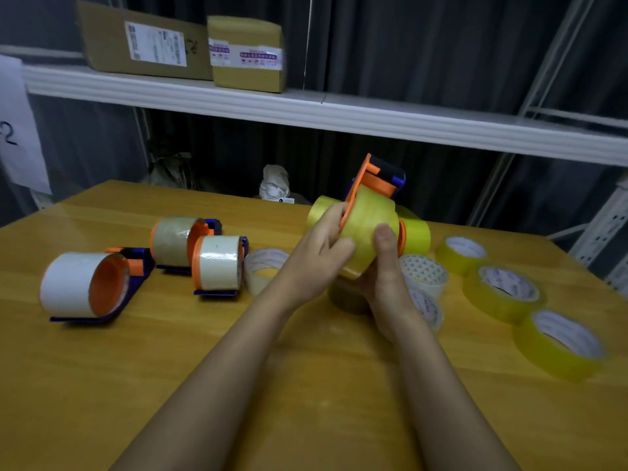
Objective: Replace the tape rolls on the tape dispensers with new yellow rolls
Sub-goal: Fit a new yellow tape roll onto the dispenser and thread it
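An orange and blue tape dispenser [380, 178] is held up above the table's middle with a yellow roll [368, 229] on it. My left hand [323, 249] grips the roll and the dispenser's orange edge from the left. My right hand [387, 277] holds the roll from below, thumb pressed on its face. Behind them stand two more dispensers with yellow rolls [416, 234]. Three dispensers lie at the left: one with a white roll [76, 283], one with a brownish roll [173, 241], one with a pale roll [219, 263].
Three loose yellow rolls [503, 292] lie in a row at the right of the wooden table [170, 368]. Clear and white used rolls [263, 270] and a brown roll [346, 297] lie near my hands. A shelf [306, 110] with cardboard boxes runs behind.
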`<state>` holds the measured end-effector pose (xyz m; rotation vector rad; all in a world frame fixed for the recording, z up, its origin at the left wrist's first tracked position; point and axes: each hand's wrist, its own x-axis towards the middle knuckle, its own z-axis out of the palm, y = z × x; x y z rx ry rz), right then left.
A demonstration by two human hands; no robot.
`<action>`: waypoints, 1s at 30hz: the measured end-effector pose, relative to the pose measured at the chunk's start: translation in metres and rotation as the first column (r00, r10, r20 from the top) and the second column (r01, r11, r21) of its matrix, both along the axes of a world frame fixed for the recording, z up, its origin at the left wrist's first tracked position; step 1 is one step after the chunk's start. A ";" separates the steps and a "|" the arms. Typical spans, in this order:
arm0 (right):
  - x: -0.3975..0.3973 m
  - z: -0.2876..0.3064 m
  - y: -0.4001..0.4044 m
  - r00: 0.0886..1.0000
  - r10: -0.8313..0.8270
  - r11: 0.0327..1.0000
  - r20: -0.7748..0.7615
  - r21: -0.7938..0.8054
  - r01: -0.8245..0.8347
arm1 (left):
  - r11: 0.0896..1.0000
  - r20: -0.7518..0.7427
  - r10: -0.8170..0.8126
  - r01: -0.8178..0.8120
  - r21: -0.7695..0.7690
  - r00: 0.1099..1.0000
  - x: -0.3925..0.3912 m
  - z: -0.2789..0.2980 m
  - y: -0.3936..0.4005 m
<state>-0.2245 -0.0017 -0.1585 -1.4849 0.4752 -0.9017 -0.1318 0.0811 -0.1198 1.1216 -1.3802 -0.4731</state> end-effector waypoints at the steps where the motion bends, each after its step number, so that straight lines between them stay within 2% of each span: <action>1: -0.002 0.000 0.000 1.000 0.013 1.000 0.017 -0.021 -0.013 | 1.000 -0.014 -0.010 0.010 -0.009 1.000 0.000 -0.003 0.000; 5: -0.011 -0.005 0.001 0.994 0.068 0.984 0.087 -0.168 -0.053 | 1.000 -0.071 0.002 -0.002 -0.003 0.997 -0.001 -0.010 0.008; 8: -0.017 -0.007 0.007 0.997 0.064 0.945 0.031 -0.324 -0.051 | 0.997 -0.151 0.055 -0.045 0.066 0.987 -0.001 -0.012 0.015; 10: -0.023 -0.008 0.009 0.997 -0.038 0.868 -0.069 -0.497 -0.001 | 0.990 -0.220 0.093 -0.066 0.127 0.971 0.001 -0.013 0.019; 12: -0.025 -0.010 0.011 0.982 -0.149 0.750 -0.113 -0.660 0.038 | 0.983 -0.236 0.122 -0.085 0.160 0.964 0.003 -0.015 0.022; 17: -0.025 -0.011 0.015 0.963 -0.261 0.519 -0.060 -0.850 0.088 | 0.984 -0.307 0.132 -0.089 0.152 0.943 0.001 -0.014 0.031; 19: -0.023 -0.013 0.014 0.958 -0.283 0.467 -0.050 -0.879 0.092 | 0.984 -0.324 0.135 -0.089 0.155 0.936 0.003 -0.013 0.032; 21: -0.022 -0.013 0.015 0.962 -0.266 0.493 -0.058 -0.866 0.084 | 0.988 -0.307 0.113 -0.074 0.135 0.945 0.007 -0.016 0.032; 24: -0.021 -0.012 0.019 0.970 -0.210 0.660 -0.126 -0.749 0.046 | 0.988 -0.283 0.118 -0.084 0.127 0.952 0.010 -0.018 0.032; 27: -0.017 -0.015 0.023 0.973 -0.152 0.848 -0.172 -0.529 0.039 | 0.995 -0.198 0.073 -0.056 0.088 0.977 0.008 -0.021 0.034; 30: -0.011 -0.020 0.021 0.988 -0.052 0.956 -0.144 -0.292 0.008 | 0.996 -0.118 0.055 -0.046 0.080 0.992 0.003 -0.021 0.035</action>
